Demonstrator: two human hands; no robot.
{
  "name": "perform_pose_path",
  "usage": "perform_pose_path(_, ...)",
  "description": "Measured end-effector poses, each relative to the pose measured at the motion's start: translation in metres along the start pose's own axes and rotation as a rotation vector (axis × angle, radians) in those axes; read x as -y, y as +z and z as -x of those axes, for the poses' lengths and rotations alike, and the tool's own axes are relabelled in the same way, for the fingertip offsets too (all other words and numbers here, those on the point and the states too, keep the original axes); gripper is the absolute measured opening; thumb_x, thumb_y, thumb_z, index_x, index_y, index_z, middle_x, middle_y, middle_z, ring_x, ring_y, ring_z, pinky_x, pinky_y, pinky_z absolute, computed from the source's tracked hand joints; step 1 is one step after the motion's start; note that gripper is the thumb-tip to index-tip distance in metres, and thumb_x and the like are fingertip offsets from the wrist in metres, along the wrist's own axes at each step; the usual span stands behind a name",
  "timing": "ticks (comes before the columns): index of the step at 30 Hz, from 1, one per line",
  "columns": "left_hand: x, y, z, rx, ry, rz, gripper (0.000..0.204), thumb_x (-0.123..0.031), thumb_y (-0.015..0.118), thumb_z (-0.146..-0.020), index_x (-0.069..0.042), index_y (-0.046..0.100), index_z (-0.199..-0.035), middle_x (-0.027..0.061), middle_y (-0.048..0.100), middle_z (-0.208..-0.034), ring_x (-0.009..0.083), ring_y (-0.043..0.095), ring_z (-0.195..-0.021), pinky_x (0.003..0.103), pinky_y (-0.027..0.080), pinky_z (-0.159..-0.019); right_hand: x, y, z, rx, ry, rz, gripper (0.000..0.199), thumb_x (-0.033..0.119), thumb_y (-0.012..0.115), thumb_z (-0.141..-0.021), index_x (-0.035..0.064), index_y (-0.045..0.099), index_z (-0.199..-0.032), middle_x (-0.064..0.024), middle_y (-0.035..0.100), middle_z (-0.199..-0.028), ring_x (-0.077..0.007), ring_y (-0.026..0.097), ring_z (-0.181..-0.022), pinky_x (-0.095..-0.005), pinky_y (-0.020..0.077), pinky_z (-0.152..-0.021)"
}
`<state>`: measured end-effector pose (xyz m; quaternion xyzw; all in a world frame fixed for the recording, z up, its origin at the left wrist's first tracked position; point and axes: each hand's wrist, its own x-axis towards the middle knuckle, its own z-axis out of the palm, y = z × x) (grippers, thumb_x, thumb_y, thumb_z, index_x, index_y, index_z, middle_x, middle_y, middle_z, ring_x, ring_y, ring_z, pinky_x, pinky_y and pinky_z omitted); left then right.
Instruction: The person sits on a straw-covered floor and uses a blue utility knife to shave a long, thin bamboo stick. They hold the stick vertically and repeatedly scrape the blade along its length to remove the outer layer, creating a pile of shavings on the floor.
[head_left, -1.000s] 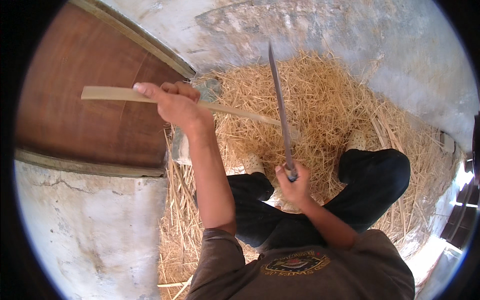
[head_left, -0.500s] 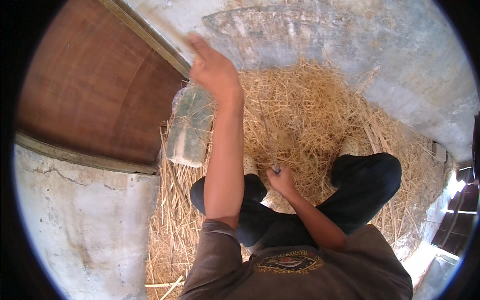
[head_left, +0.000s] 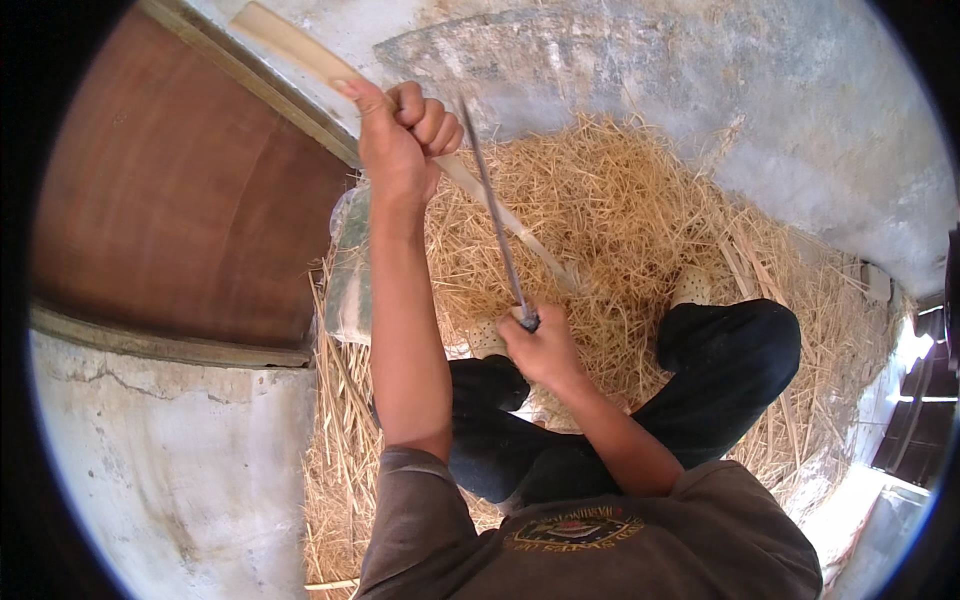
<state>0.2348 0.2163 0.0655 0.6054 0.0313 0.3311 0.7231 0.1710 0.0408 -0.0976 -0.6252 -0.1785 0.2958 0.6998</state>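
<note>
My left hand (head_left: 408, 140) is raised at the upper left, fingers wrapped round a long, pale, flat strip of wood or bamboo (head_left: 295, 48). The strip runs diagonally from the top left, through the fist, to its lower end over the pile of thin shavings (head_left: 600, 210). In front of my crossed legs, my right hand (head_left: 545, 347) grips the handle of a knife (head_left: 494, 208). Its long, narrow blade points up and crosses the strip in the view, just right of my left fist. Whether blade and strip touch, I cannot tell.
A greenish block (head_left: 350, 285) lies beside my left forearm, partly hidden by it. The brown wooden panel (head_left: 190, 190) stands at the left, and a stained plaster wall (head_left: 780, 110) rises behind the shavings. My dark-trousered knees (head_left: 735, 345) flank the working space.
My left hand has come slightly left and down, and the strip now shows clearly across the pile. My right hand has moved a little left and up, lifting the knife blade higher.
</note>
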Motion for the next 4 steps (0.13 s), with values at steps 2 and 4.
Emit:
perform_pose_path(2, 0.002, 0.004, 0.004, -0.035, 0.024, -0.007, 0.064, -0.075, 0.025, -0.088, -0.018, 0.016, -0.059, -0.0054, 0.01, -0.053, 0.0112, 0.009, -0.049, 0.028, 0.014, -0.046, -0.032, 0.006, -0.008, -0.061, 0.016, 0.022, 0.02, 0.013, 0.061, -0.08, 0.0012, 0.052, -0.066, -0.004, 0.047, -0.051, -0.0116, 0.043, -0.048, -0.0336, 0.0344, -0.047)
perform_pose_path(4, 0.005, -0.002, 0.002, -0.063, 0.05, -0.019, 0.064, -0.073, 0.025, -0.089, -0.018, 0.017, -0.058, -0.005, 0.01, -0.052, 0.0109, 0.009, -0.049, 0.028, 0.014, -0.046, -0.063, 0.016, -0.016, -0.088, 0.026, 0.026, 0.019, 0.014, 0.061, -0.08, 0.0009, 0.054, -0.068, -0.0048, 0.049, -0.052, -0.0119, 0.044, -0.048, -0.0337, 0.0355, -0.047)
